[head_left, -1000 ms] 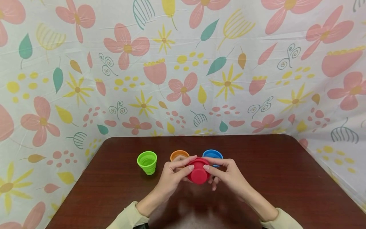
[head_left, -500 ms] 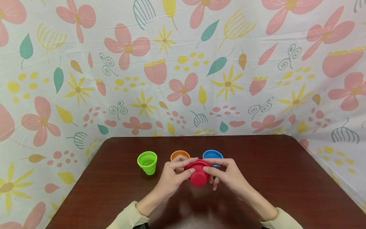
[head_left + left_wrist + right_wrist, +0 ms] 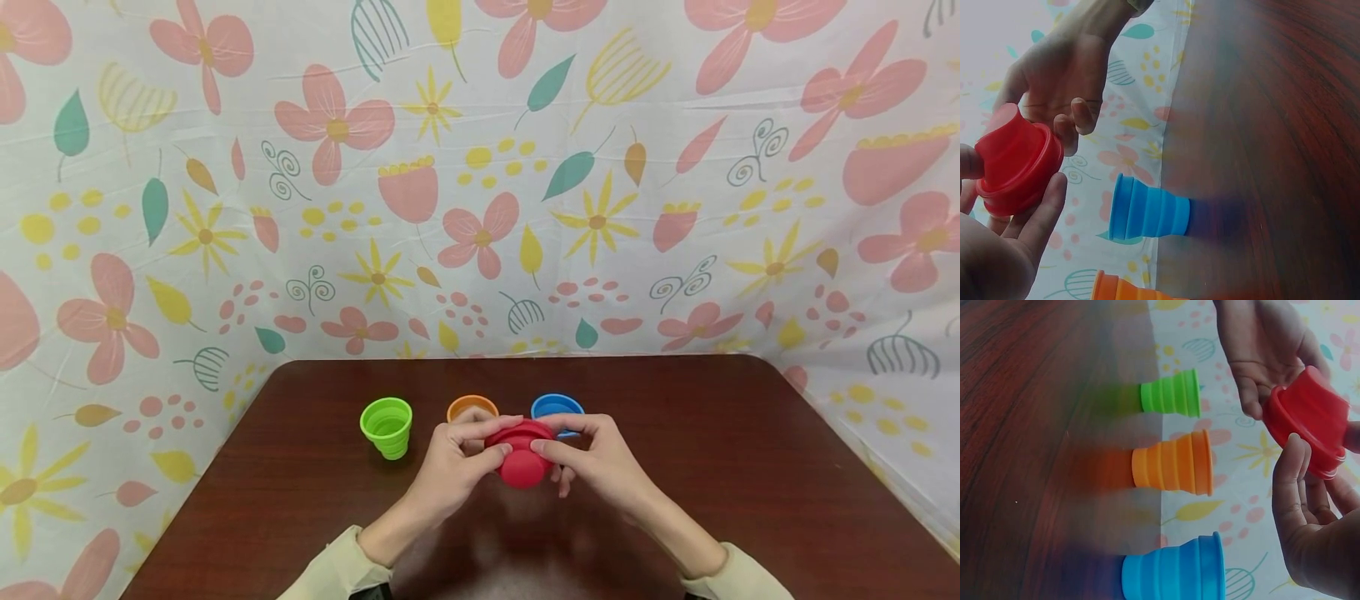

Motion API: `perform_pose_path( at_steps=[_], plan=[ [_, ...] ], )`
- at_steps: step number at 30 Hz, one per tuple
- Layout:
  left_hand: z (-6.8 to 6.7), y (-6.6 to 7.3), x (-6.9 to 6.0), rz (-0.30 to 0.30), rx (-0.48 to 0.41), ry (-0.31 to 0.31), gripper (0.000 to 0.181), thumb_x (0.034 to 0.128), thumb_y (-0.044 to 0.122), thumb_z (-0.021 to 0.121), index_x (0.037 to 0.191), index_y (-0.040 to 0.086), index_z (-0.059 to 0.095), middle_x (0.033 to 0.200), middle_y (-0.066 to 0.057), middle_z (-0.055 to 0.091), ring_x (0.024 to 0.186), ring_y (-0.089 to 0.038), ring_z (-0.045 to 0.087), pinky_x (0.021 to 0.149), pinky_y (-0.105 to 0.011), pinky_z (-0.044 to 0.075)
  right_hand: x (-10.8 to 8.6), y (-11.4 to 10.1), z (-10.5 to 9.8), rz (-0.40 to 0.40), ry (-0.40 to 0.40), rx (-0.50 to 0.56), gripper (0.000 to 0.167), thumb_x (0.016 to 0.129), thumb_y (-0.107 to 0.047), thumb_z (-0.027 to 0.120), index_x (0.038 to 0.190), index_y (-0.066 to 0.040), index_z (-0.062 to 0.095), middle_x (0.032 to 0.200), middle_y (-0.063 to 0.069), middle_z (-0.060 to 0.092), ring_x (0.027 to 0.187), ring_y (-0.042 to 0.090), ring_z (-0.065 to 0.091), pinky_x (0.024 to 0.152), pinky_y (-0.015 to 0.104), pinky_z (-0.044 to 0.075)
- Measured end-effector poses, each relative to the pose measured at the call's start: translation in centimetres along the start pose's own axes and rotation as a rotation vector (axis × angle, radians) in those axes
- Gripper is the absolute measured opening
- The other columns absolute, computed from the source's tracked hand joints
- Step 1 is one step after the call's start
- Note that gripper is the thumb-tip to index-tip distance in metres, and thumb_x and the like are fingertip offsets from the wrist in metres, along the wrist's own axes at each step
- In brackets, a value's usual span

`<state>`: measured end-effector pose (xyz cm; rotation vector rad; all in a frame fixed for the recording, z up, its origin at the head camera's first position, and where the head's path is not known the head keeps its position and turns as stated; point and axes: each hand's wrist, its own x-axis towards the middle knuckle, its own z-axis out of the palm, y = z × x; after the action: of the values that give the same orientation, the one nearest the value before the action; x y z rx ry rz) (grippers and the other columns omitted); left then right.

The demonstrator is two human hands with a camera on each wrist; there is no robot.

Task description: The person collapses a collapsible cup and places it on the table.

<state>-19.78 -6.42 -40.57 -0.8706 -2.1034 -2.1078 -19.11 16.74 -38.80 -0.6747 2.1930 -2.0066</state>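
No words, labels, brands, numbers or signs can be read on the red cup (image 3: 523, 470), green cup (image 3: 388, 432), orange cup (image 3: 1174, 464), blue cup (image 3: 1146, 207), table (image 3: 285, 500) or flowered cloth (image 3: 480, 108).

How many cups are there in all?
4: the green cup, orange cup and blue cup stand left to right on the table; the red cup is held by the left hand and right hand.

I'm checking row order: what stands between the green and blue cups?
The orange cup stands between the green cup and blue cup; the right wrist view shows it.
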Motion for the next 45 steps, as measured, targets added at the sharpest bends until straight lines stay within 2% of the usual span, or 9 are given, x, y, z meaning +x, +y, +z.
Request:
perform_pose_path(
  at_steps=[6,11,15,21,26,30,34,40,45],
  plan=[
    [-0.02,-0.01,-0.13,-0.017,-0.052,-0.015,0.036,0.0982,-0.001,0.069,0.134,-0.003,0.070,0.114,-0.020,0.061,0.087,-0.020,0.072,0.075,-0.040,0.064,-0.05,-0.08,0.04,0.039,0.013,0.012,0.032,0.101,-0.013,0.072,0.127,0.005,0.071,0.077,0.024,0.068,0.058,0.029,0.067,0.060,0.048,0.063],
    [-0.13,0.11,-0.03,-0.016,-0.045,-0.017,0.036,0.1010,0.002,0.068,0.137,0.004,0.071,0.114,-0.017,0.060,0.084,-0.024,0.076,0.074,-0.041,0.064,-0.24,-0.14,0.04,0.040,-0.020,0.109,0.039,0.105,-0.013,0.064,0.136,0.010,0.063,0.085,0.018,0.070,0.062,0.020,0.067,0.061,0.043,0.064],
    [-0.23,0.22,0.03,-0.009,-0.015,-0.016,0.035,0.1030,0.004,0.066,0.138,0.008,0.071,0.115,-0.014,0.060,0.083,-0.027,0.075,0.074,-0.041,0.065,-0.25,-0.12,-0.02,0.012,-0.041,0.157,0.040,0.105,-0.010,0.060,0.137,0.013,0.060,0.092,0.017,0.070,0.063,0.018,0.067,0.061,0.043,0.064],
    [-0.10,0.33,-0.13,-0.043,0.000,0.008,0.034,0.1040,0.006,0.065,0.137,0.011,0.072,0.115,-0.013,0.059,0.085,-0.027,0.076,0.075,-0.041,0.065,-0.10,0.05,0.13,-0.021,-0.025,0.104,0.035,0.103,-0.007,0.065,0.133,0.011,0.064,0.086,0.018,0.069,0.058,0.023,0.068,0.060,0.046,0.064],
    [0.05,0.29,-0.25,-0.072,-0.055,0.004,0.033,0.1058,0.010,0.064,0.139,0.011,0.071,0.118,-0.015,0.057,0.088,-0.026,0.076,0.074,-0.045,0.064,-0.08,0.33,0.22,-0.057,-0.015,0.047,0.034,0.102,-0.004,0.065,0.133,0.010,0.064,0.083,0.026,0.067,0.056,0.028,0.067,0.059,0.048,0.063],
    [-0.07,0.25,-0.27,-0.054,-0.152,-0.034,0.037,0.1074,0.009,0.056,0.143,0.004,0.065,0.120,-0.019,0.056,0.097,-0.028,0.071,0.077,-0.046,0.064,-0.06,0.40,0.15,-0.032,0.000,0.047,0.037,0.102,-0.005,0.065,0.137,0.008,0.062,0.091,0.025,0.067,0.057,0.027,0.067,0.060,0.048,0.064],
    [-0.38,0.09,-0.30,-0.013,-0.212,-0.068,0.045,0.1003,0.001,0.055,0.145,-0.005,0.060,0.120,-0.022,0.054,0.100,-0.028,0.070,0.078,-0.046,0.064,0.02,0.30,0.18,-0.009,0.021,0.048,0.041,0.102,-0.007,0.067,0.142,0.002,0.061,0.101,0.024,0.063,0.059,0.029,0.068,0.060,0.051,0.063],
    [-0.52,-0.05,-0.35,0.030,-0.176,-0.082,0.046,0.0998,-0.004,0.061,0.145,-0.008,0.057,0.122,-0.022,0.055,0.095,-0.027,0.076,0.075,-0.047,0.064,0.00,0.28,0.45,-0.008,0.041,0.047,0.048,0.102,-0.008,0.068,0.149,-0.007,0.056,0.102,0.023,0.062,0.060,0.031,0.066,0.057,0.054,0.062],
    [-0.38,0.12,-0.31,0.020,-0.122,-0.046,0.044,0.0990,-0.003,0.064,0.143,0.001,0.064,0.126,-0.019,0.058,0.089,-0.031,0.076,0.071,-0.049,0.064,-0.06,0.35,0.62,-0.027,0.004,0.053,0.045,0.105,-0.009,0.065,0.149,-0.005,0.058,0.092,0.028,0.061,0.059,0.027,0.065,0.058,0.053,0.062]
  ],
)
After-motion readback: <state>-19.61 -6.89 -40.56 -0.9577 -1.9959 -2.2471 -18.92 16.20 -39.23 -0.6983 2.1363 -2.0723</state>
